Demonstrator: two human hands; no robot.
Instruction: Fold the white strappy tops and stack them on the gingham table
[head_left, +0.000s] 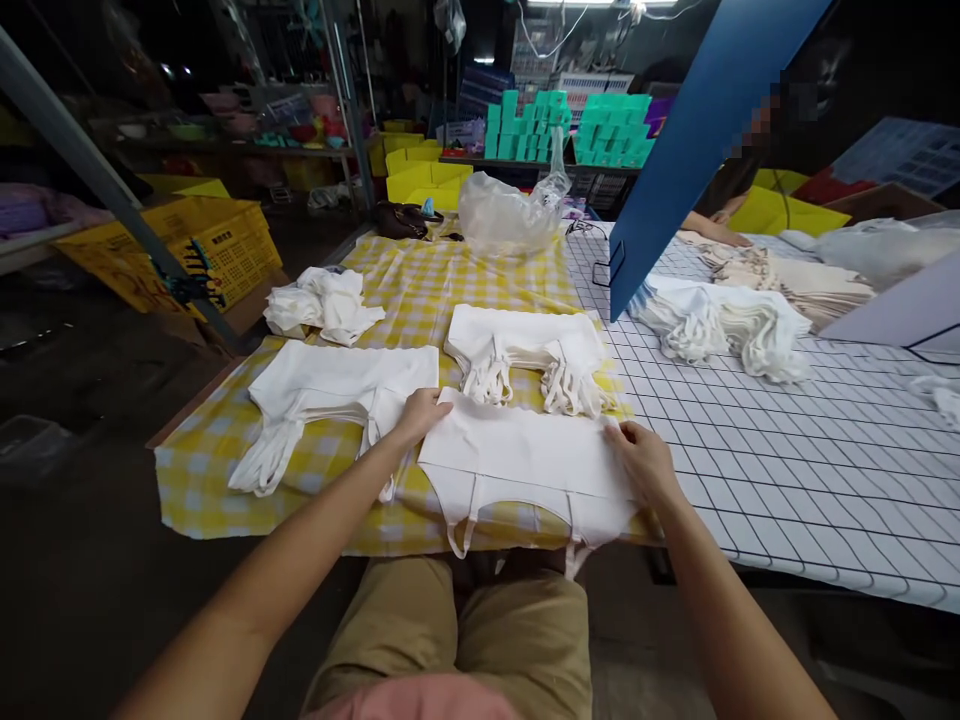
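A white strappy camisole top (532, 455) lies flat at the table's front edge, its thin straps pointing toward me and hanging over the edge. My left hand (421, 415) pinches its far left corner. At its far right corner, my right hand (643, 462) grips the fabric between thumb and fingers. Just beyond it is a stack of white tops (525, 335) with bunched straps. To the left, close to my left forearm, lies another stack of white tops (341, 375). Behind that sits a crumpled heap of white fabric (324, 303).
A yellow checked cloth (217, 505) covers my table; a white grid-patterned cloth (750, 500) covers the right side. A slanted blue panel (697, 150) rises between them. Another person's hand (716, 228) is beyond it, near more stacked garments (720, 320). A plastic bag (502, 215) sits at the back.
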